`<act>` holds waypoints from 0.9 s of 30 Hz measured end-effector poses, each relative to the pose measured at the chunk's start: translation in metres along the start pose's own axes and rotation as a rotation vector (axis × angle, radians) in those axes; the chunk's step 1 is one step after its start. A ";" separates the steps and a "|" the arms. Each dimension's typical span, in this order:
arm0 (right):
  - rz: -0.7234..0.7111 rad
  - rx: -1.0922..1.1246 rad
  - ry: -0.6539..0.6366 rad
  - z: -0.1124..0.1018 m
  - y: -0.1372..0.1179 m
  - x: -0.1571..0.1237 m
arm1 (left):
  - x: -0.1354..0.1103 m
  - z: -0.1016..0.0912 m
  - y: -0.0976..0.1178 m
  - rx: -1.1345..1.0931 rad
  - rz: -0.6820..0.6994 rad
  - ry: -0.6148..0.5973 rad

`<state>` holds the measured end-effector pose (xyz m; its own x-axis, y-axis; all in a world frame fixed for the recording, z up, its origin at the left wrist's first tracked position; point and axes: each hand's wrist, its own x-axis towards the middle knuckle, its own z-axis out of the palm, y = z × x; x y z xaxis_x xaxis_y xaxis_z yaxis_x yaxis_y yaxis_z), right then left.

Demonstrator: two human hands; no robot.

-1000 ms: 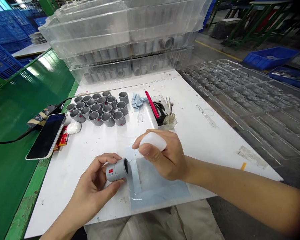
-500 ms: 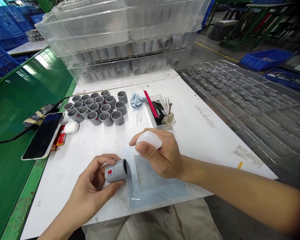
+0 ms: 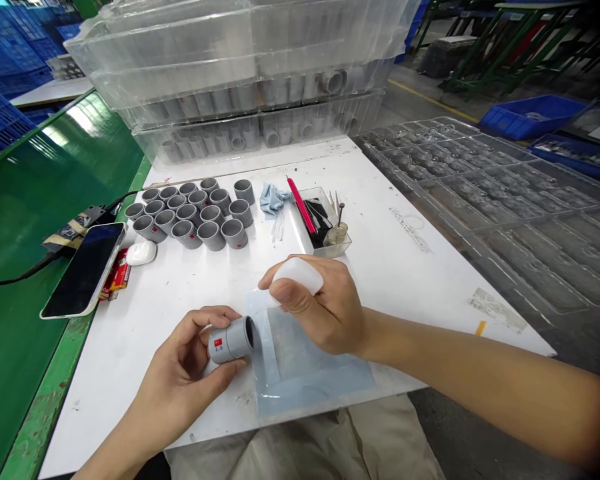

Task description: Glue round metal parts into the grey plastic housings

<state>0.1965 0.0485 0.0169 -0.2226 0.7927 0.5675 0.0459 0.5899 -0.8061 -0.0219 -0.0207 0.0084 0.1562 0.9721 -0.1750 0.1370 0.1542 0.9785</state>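
Between the thumb and fingers of my left hand (image 3: 180, 363) is a grey cylindrical sleeve (image 3: 231, 341), lying on its side with its dark open end facing right. A small red flag mark and dark characters show on its wall. My right hand (image 3: 330, 303) is closed around a smooth white rounded object (image 3: 299, 275), whose lower part is hidden by the fingers. It is held over a light-blue sheet (image 3: 315, 393) with a clear film on it. The sleeve and the white object are apart. Several similar grey sleeves (image 3: 211, 236) stand upright in rows farther back.
A clear box (image 3: 337, 250) holds a red-handled tool (image 3: 301, 205) and a small glass jar (image 3: 336, 235). Beside it lies a crumpled blue cloth (image 3: 273, 200). A phone (image 3: 84, 270) and a white case (image 3: 141, 253) are at left. Clear trays (image 3: 195, 143) of sleeves are stacked behind.
Both hands keep their holds and nearly the same positions. The whole view has shifted only very slightly.
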 end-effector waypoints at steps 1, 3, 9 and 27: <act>0.008 0.003 -0.006 0.000 0.000 0.000 | 0.000 0.000 0.000 0.004 0.003 -0.003; 0.018 0.013 -0.017 0.000 0.000 0.000 | 0.000 0.000 0.000 0.009 0.010 -0.011; 0.058 0.028 -0.033 0.000 0.001 0.000 | 0.001 0.000 -0.001 0.004 0.022 -0.014; 0.120 0.078 -0.119 -0.002 -0.003 -0.005 | 0.000 0.000 -0.001 -0.039 0.023 0.011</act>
<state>0.1991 0.0434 0.0168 -0.3338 0.8301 0.4467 0.0045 0.4753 -0.8798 -0.0215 -0.0207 0.0076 0.1481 0.9773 -0.1517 0.0949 0.1387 0.9858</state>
